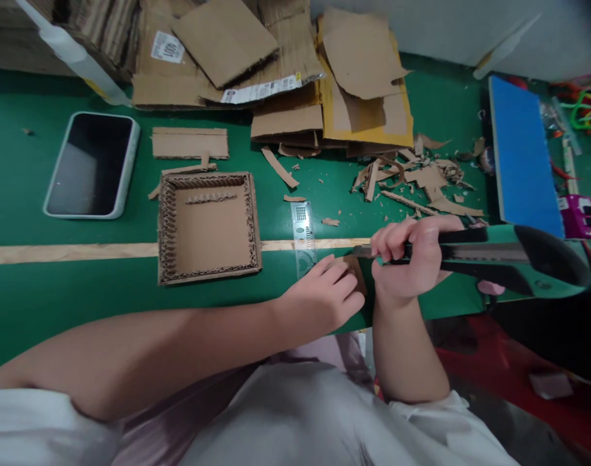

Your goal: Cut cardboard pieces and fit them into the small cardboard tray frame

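A green-and-black utility knife (489, 252) is gripped in my right hand (414, 255), its blade extended leftward. The blade tip meets the far edge of a small piece of cardboard (357, 272) at the table's front edge. Curled fingers of my left hand (324, 294) hold that piece down, hiding part of it. Just beyond the left hand lies a clear plastic ruler (303, 230). Farther left rests a shallow square cardboard tray (257, 243) with layered corrugated walls and a loose corrugated strip inside.
A phone-like device (91, 165) lies at left, near a flat cardboard piece (189, 144). Stacked cardboard sheets (227, 42) fill the back. Cardboard scraps (428, 181) lie beyond the knife. A blue board (525, 155) stands at right, beside coloured odds and ends.
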A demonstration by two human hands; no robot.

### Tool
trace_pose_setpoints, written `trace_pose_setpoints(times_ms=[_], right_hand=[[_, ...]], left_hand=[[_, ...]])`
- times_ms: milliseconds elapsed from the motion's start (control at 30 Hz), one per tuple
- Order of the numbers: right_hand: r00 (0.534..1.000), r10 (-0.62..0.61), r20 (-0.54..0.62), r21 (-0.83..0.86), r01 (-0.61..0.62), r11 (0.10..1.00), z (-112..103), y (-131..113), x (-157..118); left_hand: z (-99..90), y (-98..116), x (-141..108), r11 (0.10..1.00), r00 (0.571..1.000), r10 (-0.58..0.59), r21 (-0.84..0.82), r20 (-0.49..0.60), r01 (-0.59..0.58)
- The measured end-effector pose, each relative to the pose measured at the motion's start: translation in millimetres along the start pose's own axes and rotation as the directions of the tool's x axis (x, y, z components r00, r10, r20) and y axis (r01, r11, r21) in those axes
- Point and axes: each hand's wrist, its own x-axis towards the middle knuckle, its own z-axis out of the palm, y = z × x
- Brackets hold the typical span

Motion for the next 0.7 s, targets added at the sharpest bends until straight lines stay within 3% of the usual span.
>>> trace_pose_setpoints(times_ms=[500,700], right_hand=[[1.0,0.02,0.002,0.018,-0.02,1.0,0,6,-3],[0.997,0.061,0.045,-0.066,-0.058,0.996,-2,11,-7]], left_hand=[[-1.3,-1,1,1.0,1.0,0.009,-0.029,0.024,-0.008],[-0.7,0,1,1.0,1.0,-0.003,-0.017,0.026,0.003]])
